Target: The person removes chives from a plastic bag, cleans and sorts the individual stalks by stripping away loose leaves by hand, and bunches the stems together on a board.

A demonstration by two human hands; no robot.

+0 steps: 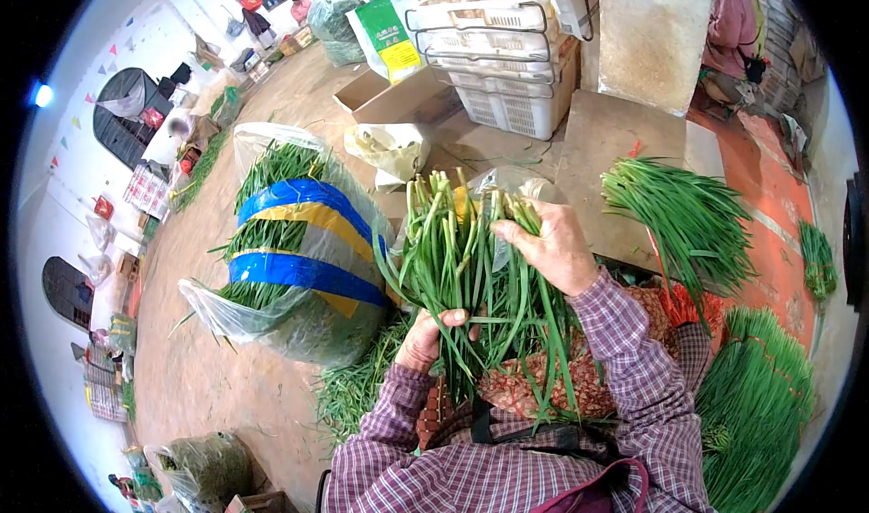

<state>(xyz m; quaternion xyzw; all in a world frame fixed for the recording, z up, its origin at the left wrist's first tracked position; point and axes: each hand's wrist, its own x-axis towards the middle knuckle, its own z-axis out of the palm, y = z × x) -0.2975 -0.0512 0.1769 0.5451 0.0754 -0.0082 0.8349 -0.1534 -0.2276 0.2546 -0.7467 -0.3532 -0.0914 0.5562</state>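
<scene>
Long green stalks (457, 268) with pale cut ends pointing up fill the space between my hands, over my lap. My left hand (425, 339) is closed round the lower part of the bunch, thumb across the leaves. Higher and to the right, my right hand (554, 249) grips several stalks near their pale ends, thumb and fingers pressed together. The leaves of these stalks hang down past my right wrist. On a board at the right lies a separate bundle of green stalks (674, 214), not touched by either hand.
A plastic-wrapped bale (308, 250) with blue and yellow bands stands on the left. Loose leaves (358, 391) lie below it. Stacked white crates (507, 69) and a cardboard box (398, 101) are ahead. A large pile of green stalks (756, 404) is at right. A person (731, 28) sits far right.
</scene>
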